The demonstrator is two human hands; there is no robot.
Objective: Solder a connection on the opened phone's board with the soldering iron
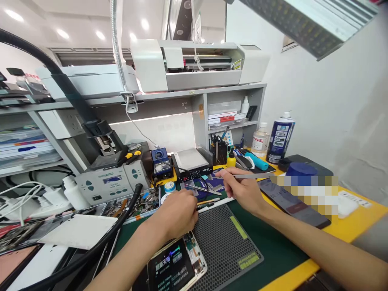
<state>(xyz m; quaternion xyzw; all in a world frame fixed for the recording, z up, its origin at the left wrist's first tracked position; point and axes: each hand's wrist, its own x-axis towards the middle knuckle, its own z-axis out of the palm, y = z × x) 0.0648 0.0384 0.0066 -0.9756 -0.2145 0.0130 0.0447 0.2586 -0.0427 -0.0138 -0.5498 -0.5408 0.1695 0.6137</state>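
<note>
My right hand (244, 192) is raised over the mat's far right part, fingers pinched on a slim flat grey metal tool (254, 176) that points right; its exact kind cannot be made out. My left hand (178, 212) hovers at the top edge of an opened tablet (198, 258), knuckles up and fingers curled; what they grip, if anything, is hidden. The tablet lies face down with its back off, showing a black battery (171, 266) with printed text and a strip of circuit board. It rests partly on a black honeycomb-patterned pad (226, 246).
Behind my hands are a heating plate (190, 159), a soldering station (162, 161) and a tray of small parts (147, 202). A black hose (130, 214) crosses the left side. A phone-like dark slab (291, 202), spray can (280, 137) and bottle (260, 139) are right.
</note>
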